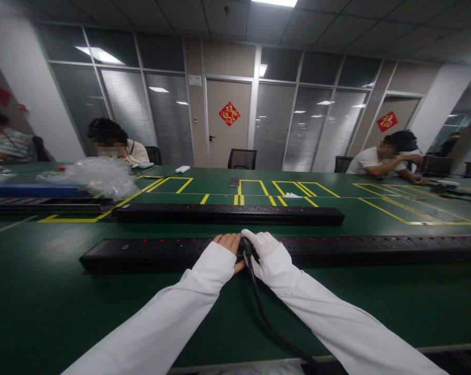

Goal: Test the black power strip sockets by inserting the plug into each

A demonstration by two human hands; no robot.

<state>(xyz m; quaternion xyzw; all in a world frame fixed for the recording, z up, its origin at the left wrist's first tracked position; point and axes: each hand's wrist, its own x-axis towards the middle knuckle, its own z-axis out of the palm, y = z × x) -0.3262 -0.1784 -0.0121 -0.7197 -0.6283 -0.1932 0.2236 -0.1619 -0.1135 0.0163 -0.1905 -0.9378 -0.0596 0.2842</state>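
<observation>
A long black power strip (157, 252) with a row of sockets and small red dots lies across the green table in front of me. My left hand (228, 245), bare, is wrapped over the strip near its middle, with the thumb on the near side. Right beside it, my right hand (263, 247), in a white glove, is closed round a black power plug (246, 247) at the strip's socket face. From the plug a thick black cable (263, 312) runs down toward the table's near edge. The plug's front end is hidden, so I cannot tell how deep it sits.
A second black power strip (227, 214) lies parallel behind. Crumpled clear plastic (98, 176) and a blue bar-shaped thing (32, 190) are at the left. Yellow tape marks (253, 181) cover the far table. People sit at the left and a person (384, 156) at the right.
</observation>
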